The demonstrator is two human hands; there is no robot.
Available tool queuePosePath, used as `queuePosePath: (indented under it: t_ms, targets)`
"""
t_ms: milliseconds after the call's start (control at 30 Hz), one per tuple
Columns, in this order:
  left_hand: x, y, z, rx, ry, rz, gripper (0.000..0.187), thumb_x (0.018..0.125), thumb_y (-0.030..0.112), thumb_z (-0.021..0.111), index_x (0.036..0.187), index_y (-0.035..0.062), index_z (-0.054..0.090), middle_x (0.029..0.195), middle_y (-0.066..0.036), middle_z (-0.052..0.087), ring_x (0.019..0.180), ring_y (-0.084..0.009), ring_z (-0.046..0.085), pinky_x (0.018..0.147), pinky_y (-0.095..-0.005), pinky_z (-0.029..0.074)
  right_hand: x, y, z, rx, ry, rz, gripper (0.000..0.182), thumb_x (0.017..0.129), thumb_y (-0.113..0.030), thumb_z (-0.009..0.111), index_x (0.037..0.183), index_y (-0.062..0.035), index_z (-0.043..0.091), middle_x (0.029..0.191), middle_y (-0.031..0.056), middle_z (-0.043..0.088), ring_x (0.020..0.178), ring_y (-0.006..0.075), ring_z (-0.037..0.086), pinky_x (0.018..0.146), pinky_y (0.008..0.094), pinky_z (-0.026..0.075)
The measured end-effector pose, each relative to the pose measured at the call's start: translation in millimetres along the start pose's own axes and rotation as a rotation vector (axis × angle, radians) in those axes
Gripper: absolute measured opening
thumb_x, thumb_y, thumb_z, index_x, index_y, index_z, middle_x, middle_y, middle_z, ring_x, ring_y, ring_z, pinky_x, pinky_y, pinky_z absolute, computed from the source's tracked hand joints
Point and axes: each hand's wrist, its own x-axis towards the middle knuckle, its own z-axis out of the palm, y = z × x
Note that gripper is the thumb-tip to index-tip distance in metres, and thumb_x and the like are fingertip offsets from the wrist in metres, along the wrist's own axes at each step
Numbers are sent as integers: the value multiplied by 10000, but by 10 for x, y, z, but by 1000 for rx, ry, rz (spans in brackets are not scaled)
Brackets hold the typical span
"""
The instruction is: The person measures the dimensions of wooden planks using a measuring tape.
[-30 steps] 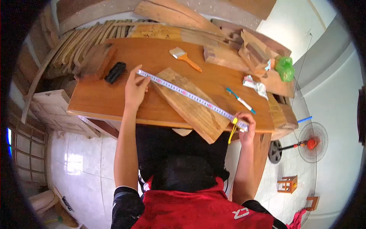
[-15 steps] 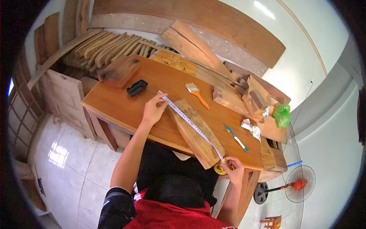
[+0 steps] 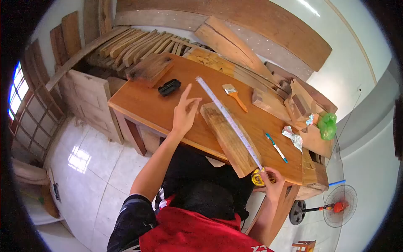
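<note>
**Tape released at far end; left hand lifted off**

Since the earlier frame, my left hand (image 3: 184, 112) has let go of the tape's free end and now hovers over the table (image 3: 138, 101) with fingers spread open, holding nothing. Half a second ago those fingers pinned the tape to the surface just past the plank's far end.

Head view:
- Tape measure blade (image 3: 226, 117) runs diagonally along the length of the wooden plank (image 3: 228, 140), its free end extending beyond the plank toward the table's far edge.
- Yellow tape case (image 3: 257, 178) sits at the table's near edge, beside the plank's near end.
- My right hand (image 3: 273, 181) is closed around the case, fingers curled on it.
- Plank lies across the table, its near end overhanging the near edge.

Other items on the table:
- Black block (image 3: 169, 87), toward the far left corner.
- Paintbrush (image 3: 234, 96) with orange handle, just right of the tape's free end.
- Blue-and-white pen (image 3: 276, 148), near the right edge.
- Green bag (image 3: 327, 126), at the far right among wood offcuts.
</note>
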Motion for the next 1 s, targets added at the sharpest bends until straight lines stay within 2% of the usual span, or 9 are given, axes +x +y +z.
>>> queuePosePath:
  t_ms: [100,233,333,400,467,600,733,833,1000]
  targets:
    - [-282,37,-56,18,-44,23,515,958,121,648,1441,84,471,1006,-98,750,726,-131,664,708,-246,525,-160,-25,-77,67,59,73,274,812,-45,793,1067,6,709,964,62,714,876,132,653,829,278,513]
    - [-174,-210,-174,378,-260,38,601,922,225,709,1456,127,451,1252,-119,660,1018,-226,641,909,-350,503,-315,152,-72,378,161,82,299,857,-55,749,1146,-10,683,1013,67,698,912,145,656,826,297,524]
    - [-56,-215,-67,605,-362,173,669,853,351,773,1422,138,493,1395,-150,557,1251,-303,542,1059,-415,432,-424,14,67,649,211,284,249,976,-197,624,1177,-51,645,1005,63,674,947,173,648,826,315,528]
    - [-41,-177,16,727,-481,227,719,804,434,799,1400,145,519,1458,-154,490,1359,-326,448,1132,-436,369,-468,-9,128,888,181,390,255,1001,-318,567,1109,-97,633,956,45,660,916,175,643,829,329,525]
    - [3,-137,-8,685,-522,146,736,787,469,802,1396,153,536,1459,-155,489,1370,-335,437,1143,-433,360,-520,-34,162,1122,164,496,318,1026,-440,510,1040,-142,621,907,27,647,886,177,638,832,343,522]
    - [-76,-106,-25,641,-489,93,728,765,488,813,1370,158,580,1452,-151,495,1381,-352,420,1155,-448,344,-526,-204,294,1119,289,605,347,1021,-474,511,995,-145,618,838,4,646,815,175,651,813,392,534]
    - [-155,-36,-12,718,-404,119,693,741,523,814,1301,152,642,1418,-139,527,1326,-348,472,1132,-447,373,-540,-282,356,1063,207,735,446,977,-569,534,936,-125,566,767,26,603,607,187,629,536,364,546]
    - [-294,69,-22,797,-347,134,686,749,499,820,1309,149,632,1402,-133,535,1325,-340,475,1125,-453,374,-583,-256,404,1085,129,821,455,994,-551,499,987,-101,559,807,53,620,671,216,651,613,401,558]
    - [-621,139,-51,824,-163,195,654,730,481,837,1249,128,656,1316,-124,567,1226,-348,520,1052,-448,417,-558,-302,363,984,-1,819,376,935,-460,591,1033,-98,563,939,102,668,805,269,674,720,448,555]
